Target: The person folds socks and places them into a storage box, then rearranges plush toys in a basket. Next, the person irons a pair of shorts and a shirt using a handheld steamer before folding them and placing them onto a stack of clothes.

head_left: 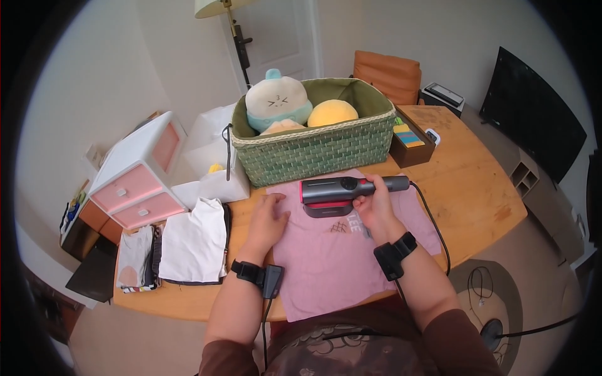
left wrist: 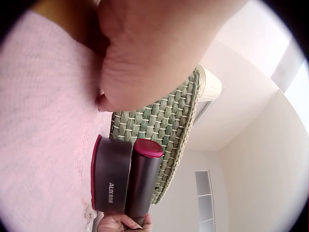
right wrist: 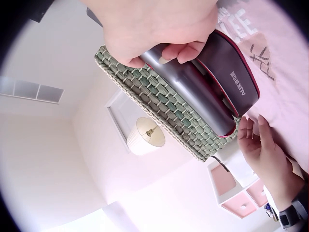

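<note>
A pink T-shirt (head_left: 320, 263) with a printed design lies spread on the wooden table. My right hand (head_left: 377, 210) grips the grey handle of a handheld steam iron (head_left: 327, 190); its fingers curl round the handle in the right wrist view. The iron's dark head with a red-pink edge (right wrist: 231, 72) sits low over the upper part of the shirt, next to the print. Its nose points left, toward my left hand (head_left: 268, 219). That hand rests on the shirt's left side with loosely bent fingers and nothing in its grasp.
Behind the shirt stands a green woven basket (head_left: 313, 153) with plush toys. Folded clothes (head_left: 194, 241) lie at the left, by a white and pink drawer unit (head_left: 141, 182). A brown box (head_left: 412, 153) is at the right. The iron's black cord (head_left: 439, 229) runs over the right edge.
</note>
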Demonstrator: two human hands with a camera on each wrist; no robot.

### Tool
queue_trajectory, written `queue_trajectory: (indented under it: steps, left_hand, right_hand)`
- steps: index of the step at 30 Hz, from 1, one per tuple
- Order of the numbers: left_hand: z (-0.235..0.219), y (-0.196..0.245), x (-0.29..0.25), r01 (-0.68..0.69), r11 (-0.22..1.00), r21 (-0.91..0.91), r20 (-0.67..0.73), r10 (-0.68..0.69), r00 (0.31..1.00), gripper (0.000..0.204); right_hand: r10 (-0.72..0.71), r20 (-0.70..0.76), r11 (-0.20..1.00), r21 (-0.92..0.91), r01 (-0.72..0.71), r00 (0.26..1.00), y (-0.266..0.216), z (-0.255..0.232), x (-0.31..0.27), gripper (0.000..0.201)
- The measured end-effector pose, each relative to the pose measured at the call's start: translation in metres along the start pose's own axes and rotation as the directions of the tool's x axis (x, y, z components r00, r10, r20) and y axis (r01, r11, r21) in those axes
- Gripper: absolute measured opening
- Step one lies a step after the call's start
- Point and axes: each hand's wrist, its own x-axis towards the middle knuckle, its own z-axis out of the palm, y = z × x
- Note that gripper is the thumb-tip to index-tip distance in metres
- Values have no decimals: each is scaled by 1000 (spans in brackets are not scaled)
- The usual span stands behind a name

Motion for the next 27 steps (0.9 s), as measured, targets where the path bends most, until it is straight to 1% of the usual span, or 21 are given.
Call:
queue_trajectory:
  steps: [4,7,9,10,12,13,15,18,21,23,25,27]
  left_hand:
    - [1,-5,1,-37,999,4,20,37,999,35]
    - [3,-7,2,-74,997,-2,-2,74,997,33]
    - [4,-8,2,-43,999,-8,-18,43,999,34]
    - [4,-6,2,-45,999,-7,-14,45,999,34]
    - [2,-4,2,-64,998,-23,-63,63,996,35]
    - [0,-1,2,-68,998,-21,-59,66,996,35]
    - [-4,6,3,3,999,-44,-37,-4,999,38]
    - [-4,7,2,31,999,-36,-16,-32,999,41]
    - [1,0,0,-12,999,-31,6,12,1000,42]
    - [0,2,-1,-15,1000,-22,13,15,1000,41]
    - [0,2,-1,-15,1000,-14,20,16,1000,40]
    - [-1,2,-1,-55,998,4,32,55,998,38]
  right_hand:
    - [27,8,1000,-10,-27,1000,4,1,-2,18]
    - [45,7,999,10,-45,999,3,3,-2,19]
    - [29,5,999,15,-29,1000,3,3,-3,19]
    - [17,7,1000,14,-17,1000,3,3,-3,19]
    - [7,-9,1000,28,-7,1000,1,3,0,19]
    - [-2,-25,999,38,3,1000,0,2,1,19]
    - [3,-35,999,47,-1,999,-2,-2,8,19]
    - [4,-54,999,54,-1,999,-6,-2,8,18]
    - [-2,-64,999,50,5,998,-7,-1,8,18]
    - [-3,-65,999,45,5,998,-7,-2,8,18]
    - [8,-37,999,36,-7,999,-7,-4,9,21]
    - [16,-37,999,31,-15,999,-6,-4,11,21]
